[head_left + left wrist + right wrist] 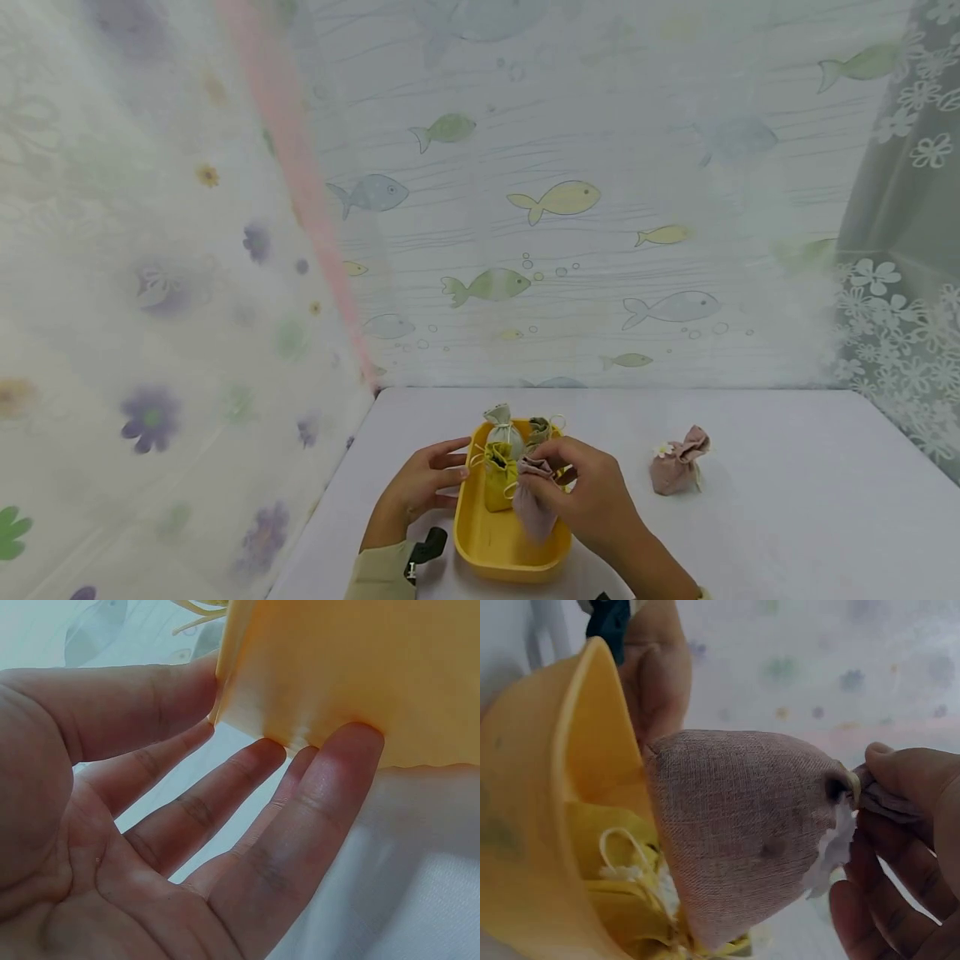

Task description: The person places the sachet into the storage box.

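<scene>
My right hand [592, 492] pinches the gathered neck of a pinkish-mauve cloth drawstring pouch [742, 832]. In the head view the pouch hangs over the yellow plastic tray [480, 537], beside a yellow pouch [498, 492]. A white piece of trim [832, 851] shows at its neck in the right wrist view. My left hand [427, 483] is at the tray's left side, fingers spread and fairly straight. Its fingertips [352, 746] touch the tray wall in the left wrist view. A pale pouch [504, 437] and an olive-brown pouch [538, 433] stand at the tray's far end.
On the white table [780, 517], a dusty-pink pouch [675, 471] with a white flower sits to the right of the tray. A fish-patterned curtain [570, 250] hangs behind the table, and a flowered curtain [165, 350] runs along the left.
</scene>
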### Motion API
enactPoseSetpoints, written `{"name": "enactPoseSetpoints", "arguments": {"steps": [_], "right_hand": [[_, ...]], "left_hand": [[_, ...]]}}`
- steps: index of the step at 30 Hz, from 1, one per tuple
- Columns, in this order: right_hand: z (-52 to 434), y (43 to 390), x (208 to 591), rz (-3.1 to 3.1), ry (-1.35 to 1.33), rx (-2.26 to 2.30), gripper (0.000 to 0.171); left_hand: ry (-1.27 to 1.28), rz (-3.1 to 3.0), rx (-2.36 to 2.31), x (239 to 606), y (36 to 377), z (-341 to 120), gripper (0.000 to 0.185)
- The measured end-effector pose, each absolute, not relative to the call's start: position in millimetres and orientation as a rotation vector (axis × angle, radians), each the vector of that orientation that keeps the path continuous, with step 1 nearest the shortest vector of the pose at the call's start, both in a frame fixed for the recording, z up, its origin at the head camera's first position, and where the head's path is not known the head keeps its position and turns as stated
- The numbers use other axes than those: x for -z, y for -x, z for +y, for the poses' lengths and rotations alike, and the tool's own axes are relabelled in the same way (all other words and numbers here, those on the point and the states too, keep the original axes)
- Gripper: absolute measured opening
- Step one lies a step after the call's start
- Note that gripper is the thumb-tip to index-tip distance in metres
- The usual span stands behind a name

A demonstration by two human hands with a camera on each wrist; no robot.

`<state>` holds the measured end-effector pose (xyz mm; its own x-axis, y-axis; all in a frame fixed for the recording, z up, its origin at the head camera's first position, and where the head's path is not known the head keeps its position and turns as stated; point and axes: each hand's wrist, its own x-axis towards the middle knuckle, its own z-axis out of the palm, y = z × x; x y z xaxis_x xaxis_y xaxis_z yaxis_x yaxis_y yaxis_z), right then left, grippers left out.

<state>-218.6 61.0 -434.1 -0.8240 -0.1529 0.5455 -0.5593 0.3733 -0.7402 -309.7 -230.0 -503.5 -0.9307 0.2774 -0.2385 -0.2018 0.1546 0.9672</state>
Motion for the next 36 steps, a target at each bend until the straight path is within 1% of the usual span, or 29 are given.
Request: {"name": "enactPoseSetpoints", "arguments": {"steps": [8, 16, 25, 36], "right_hand": [[46.6, 220.7, 453.4, -2.323, -0.557, -1.494, 0.027], [36.7, 221.9, 469.6, -2.396, -0.611, -1.484, 0.017], [31.0, 222.0, 475.8, -2.529, -0.587, -1.525, 0.009], [27.9, 224.3, 478.9, -2.625, -0.619, -1.467, 0.011]], "left_hand": [[-0.057, 2.075, -1.846, 503.3, 308.9, -229.5, 0.065], [-0.058, 2.070, -1.845, 502.4, 308.7, -228.9, 0.065], [-0.062, 2.073, -1.842, 502.3, 309.0, -228.9, 0.063], [-0.070, 2.078, -1.846, 503.1, 308.8, -229.1, 0.063]]}}
